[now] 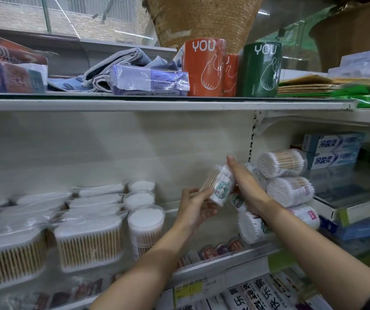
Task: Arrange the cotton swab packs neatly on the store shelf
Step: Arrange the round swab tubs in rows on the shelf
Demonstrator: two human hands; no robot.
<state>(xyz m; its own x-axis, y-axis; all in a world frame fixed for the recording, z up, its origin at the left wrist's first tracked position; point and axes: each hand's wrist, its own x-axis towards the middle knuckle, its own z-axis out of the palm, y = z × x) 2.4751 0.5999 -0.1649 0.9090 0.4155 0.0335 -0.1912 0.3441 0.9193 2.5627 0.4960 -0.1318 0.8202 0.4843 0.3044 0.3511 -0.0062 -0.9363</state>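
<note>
Over the middle shelf (215, 253), the left hand (196, 209) holds a cylindrical cotton swab pack (218, 185) from below, its fingers (204, 193) curled around the pack's lower end. The pack is tilted, off the shelf, just left of a heap of round swab packs (289, 191) lying on their sides. The right hand (245, 186) lies flat along the pack's right side, fingers straight and together, its palm pressing against the heap. To the left stand upright round swab tubs (146, 224) and rectangular swab boxes (88, 242). Toothpaste boxes (334, 151) sit behind the heap at right.
</note>
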